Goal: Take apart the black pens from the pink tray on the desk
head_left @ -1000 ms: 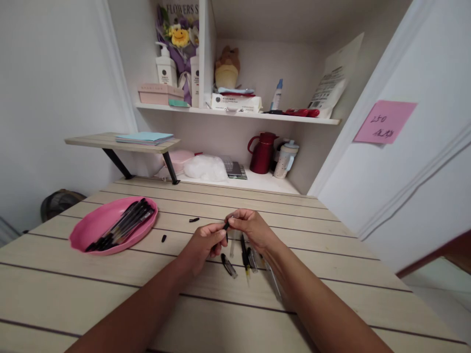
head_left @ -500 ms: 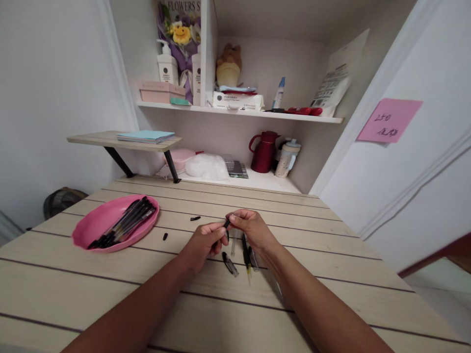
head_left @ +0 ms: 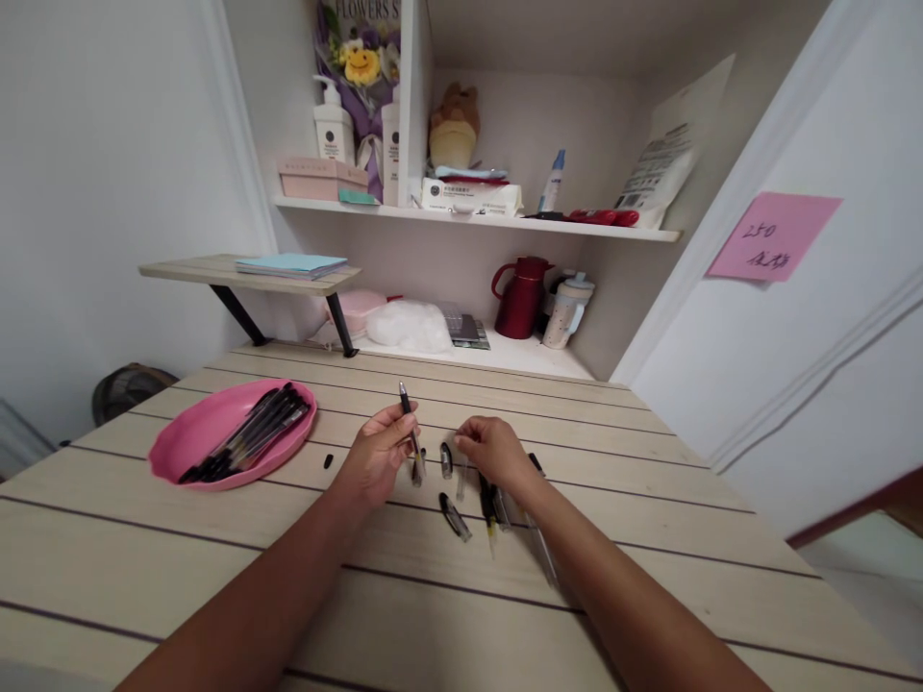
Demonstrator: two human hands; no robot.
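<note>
My left hand (head_left: 381, 450) grips a pen (head_left: 409, 408) between thumb and fingers, its dark pointed end tilted up and clear of the hand. To its right, my right hand (head_left: 496, 450) has its fingers pressed together above loose pen parts. Whether anything is pinched in them is hidden. A clear-and-black pen cap (head_left: 446, 461) lies just left of its fingertips, and another pen cap (head_left: 454, 517) rests nearer to me. Under the right hand are a clear tube (head_left: 461, 482) and a black part with a yellowish end (head_left: 488, 509), partly covered. Another cap-like piece (head_left: 417, 471) lies by my left fingers.
A pink scalloped tray (head_left: 169, 447) with several black pens (head_left: 256, 432) stands on the left of the slatted table (head_left: 404, 615). Beside it lies a small black piece (head_left: 328, 461). A raised side shelf (head_left: 180, 272) stands behind it; a red jug (head_left: 520, 298) is at the back.
My hands have moved apart from their joint hold. The left now holds the pen upright, and the right has drawn away to the right. The cap between them is now in plain sight.
</note>
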